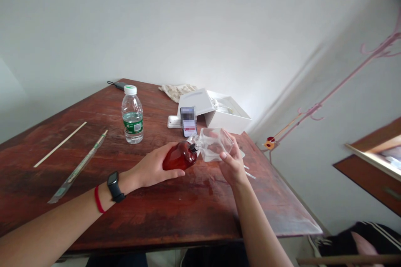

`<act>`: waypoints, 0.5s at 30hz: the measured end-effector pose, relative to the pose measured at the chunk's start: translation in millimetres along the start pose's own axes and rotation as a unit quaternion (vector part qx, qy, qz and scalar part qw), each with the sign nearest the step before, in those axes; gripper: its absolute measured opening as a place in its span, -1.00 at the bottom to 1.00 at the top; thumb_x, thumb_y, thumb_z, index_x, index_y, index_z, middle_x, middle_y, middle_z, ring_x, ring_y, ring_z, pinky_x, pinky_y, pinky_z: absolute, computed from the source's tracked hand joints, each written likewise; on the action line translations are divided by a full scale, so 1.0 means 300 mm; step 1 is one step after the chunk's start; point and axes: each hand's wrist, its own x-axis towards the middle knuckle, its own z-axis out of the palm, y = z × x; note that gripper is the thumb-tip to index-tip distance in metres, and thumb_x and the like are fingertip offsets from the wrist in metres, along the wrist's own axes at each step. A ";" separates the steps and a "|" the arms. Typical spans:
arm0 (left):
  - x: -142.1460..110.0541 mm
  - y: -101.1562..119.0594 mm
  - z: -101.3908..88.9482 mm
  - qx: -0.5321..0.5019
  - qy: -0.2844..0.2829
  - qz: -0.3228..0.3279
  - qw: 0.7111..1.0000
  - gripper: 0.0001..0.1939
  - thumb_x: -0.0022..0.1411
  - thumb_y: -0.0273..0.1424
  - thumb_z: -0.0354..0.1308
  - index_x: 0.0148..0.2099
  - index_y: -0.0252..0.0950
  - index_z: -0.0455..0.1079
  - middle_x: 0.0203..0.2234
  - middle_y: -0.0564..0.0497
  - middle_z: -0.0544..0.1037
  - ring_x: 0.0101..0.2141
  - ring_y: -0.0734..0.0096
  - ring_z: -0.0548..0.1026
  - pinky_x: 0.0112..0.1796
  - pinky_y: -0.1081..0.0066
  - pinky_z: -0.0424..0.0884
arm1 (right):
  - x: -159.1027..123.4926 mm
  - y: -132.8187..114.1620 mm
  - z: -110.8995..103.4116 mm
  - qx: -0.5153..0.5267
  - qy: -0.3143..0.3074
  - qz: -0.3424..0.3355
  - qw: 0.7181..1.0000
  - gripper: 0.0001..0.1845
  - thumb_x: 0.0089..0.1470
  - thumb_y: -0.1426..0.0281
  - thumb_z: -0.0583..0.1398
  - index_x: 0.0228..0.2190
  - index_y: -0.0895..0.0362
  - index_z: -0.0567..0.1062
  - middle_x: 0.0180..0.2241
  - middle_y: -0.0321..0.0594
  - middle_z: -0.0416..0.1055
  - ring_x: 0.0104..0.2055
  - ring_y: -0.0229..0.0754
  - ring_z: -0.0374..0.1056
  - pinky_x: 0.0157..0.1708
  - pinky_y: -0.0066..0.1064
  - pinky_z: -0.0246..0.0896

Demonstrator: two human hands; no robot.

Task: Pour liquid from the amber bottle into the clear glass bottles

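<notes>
Reddish wooden tabletop (94,212) from the head view: the left hand (150,167) wraps closed around one dark red bottle (179,157), its black-capped neck touching the tilted neck of one clear square glass bottle (216,145), gripped in the right hand (233,167) above the table. Beyond stand one water bottle (132,116) and one white box (219,112).

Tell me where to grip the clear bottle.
Best on its wide, squared body, probably from below on the near side, where the right hand holds the clear bottle now. The flat faces give a broad hold, while the narrow neck tilts toward the red bottle, so stay off the neck.
</notes>
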 end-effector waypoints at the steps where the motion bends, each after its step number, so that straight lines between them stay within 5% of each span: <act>1: 0.000 0.001 0.000 0.000 0.000 0.000 1.000 -0.26 0.25 0.01 0.42 0.34 -0.16 0.32 0.21 -0.16 0.58 0.13 -0.09 0.59 0.14 0.07 0.49 | 0.000 0.000 0.000 0.001 0.001 -0.001 1.000 -0.27 -0.13 0.15 0.56 0.08 -0.13 0.52 0.10 -0.13 0.62 0.08 0.17 0.54 0.07 0.05 0.43; 15: 0.000 -0.004 0.001 0.001 0.002 0.001 1.000 -0.23 0.24 0.02 0.43 0.35 -0.18 0.32 0.19 -0.17 0.59 0.12 -0.10 0.59 0.14 0.05 0.49 | 0.004 0.002 -0.003 0.023 -0.005 -0.009 1.000 -0.28 -0.16 0.20 0.59 0.06 -0.13 0.57 0.07 -0.17 0.65 0.04 0.13 0.58 -0.02 -0.07 0.48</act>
